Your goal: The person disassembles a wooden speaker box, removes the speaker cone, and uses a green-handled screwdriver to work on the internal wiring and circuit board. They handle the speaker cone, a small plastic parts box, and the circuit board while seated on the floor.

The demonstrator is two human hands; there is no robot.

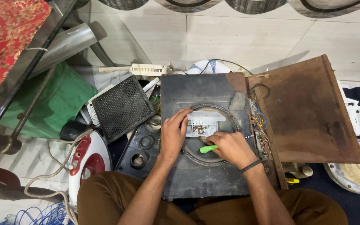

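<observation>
Nearest, sat cross-legged in brown trousers (105, 196) with a dark speaker cabinet (196, 175) resting across the lap. Held a green-handled tool (208, 148) in the right hand (230, 148), fingers curled shut around it, tip aimed at a small white plastic part (203, 123) inside the cabinet's round opening. Steadied that white part with the left hand (173, 133), fingers bent and pressed on its left edge. Beside the right wrist, showed coloured wires (260, 123) and a rusty brown panel (309, 112). Further left, lay a black mesh grille (121, 106), a red and white iron (86, 160), a green cloth (59, 100).
</observation>
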